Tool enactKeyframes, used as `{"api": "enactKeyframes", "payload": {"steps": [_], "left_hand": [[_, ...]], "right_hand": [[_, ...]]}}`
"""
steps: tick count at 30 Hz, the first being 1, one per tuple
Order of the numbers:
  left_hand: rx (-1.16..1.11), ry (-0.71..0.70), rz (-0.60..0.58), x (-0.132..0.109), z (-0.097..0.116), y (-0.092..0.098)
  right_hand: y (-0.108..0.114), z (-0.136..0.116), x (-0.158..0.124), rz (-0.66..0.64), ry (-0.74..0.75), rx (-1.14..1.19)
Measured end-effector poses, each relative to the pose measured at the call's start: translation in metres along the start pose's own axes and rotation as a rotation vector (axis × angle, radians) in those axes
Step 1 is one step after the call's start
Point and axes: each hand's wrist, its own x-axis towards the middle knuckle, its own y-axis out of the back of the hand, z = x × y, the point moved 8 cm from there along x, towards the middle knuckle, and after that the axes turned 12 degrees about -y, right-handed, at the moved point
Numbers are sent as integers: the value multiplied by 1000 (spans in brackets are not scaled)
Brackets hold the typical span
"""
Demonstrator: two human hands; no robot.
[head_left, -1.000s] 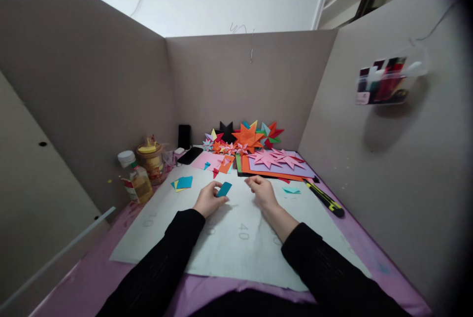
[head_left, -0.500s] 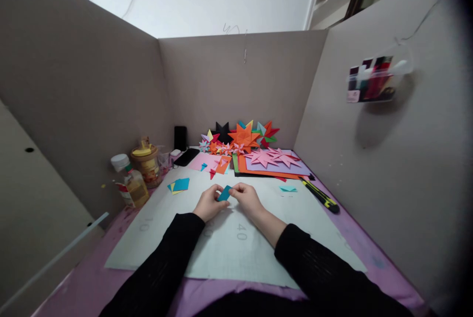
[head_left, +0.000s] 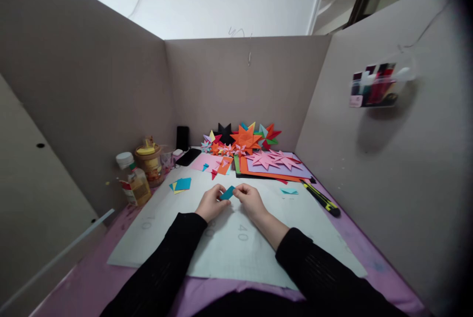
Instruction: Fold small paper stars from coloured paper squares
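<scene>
A small teal piece of paper (head_left: 227, 193), an oblong that looks folded, is held up between my two hands over the mat (head_left: 221, 258). My left hand (head_left: 212, 202) pinches its left end between thumb and fingers. At the upper right corner, my right hand (head_left: 251, 200) grips the same paper with thumb and forefinger. Left of my hands lie teal paper squares (head_left: 182, 184) with a yellow one (head_left: 179, 192) partly under them. A light turquoise folded paper piece (head_left: 289, 191) rests to the right.
A yellow-black utility knife (head_left: 321, 199) lies at the mat's right edge. Folded paper stars (head_left: 246, 138) and coloured sheets (head_left: 273, 175) fill the back. A glue bottle (head_left: 133, 182), a tub (head_left: 151, 164) and a phone (head_left: 188, 157) stand or lie at left. Grey partitions (head_left: 244, 80) enclose the table.
The teal paper is tilted a little flatter and looks narrower, still between both hands. The whole view has shifted slightly. Other things on the table stay where they were.
</scene>
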Motion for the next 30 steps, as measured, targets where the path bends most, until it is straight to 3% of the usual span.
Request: {"api": "enactKeyframes", "payload": {"steps": [12, 18, 23, 30], "left_hand": [[107, -65, -25, 1, 1, 1], [122, -64, -16, 1, 3, 5], [49, -162, -42, 3, 17, 1], [96, -123, -30, 1, 15, 0]], "right_hand": [[-1, 1, 0, -29, 27, -12], [11, -17, -5, 95, 157, -123], [-9, -25, -16, -2, 279, -266], [-10, -21, -16, -25, 238, -245]]}}
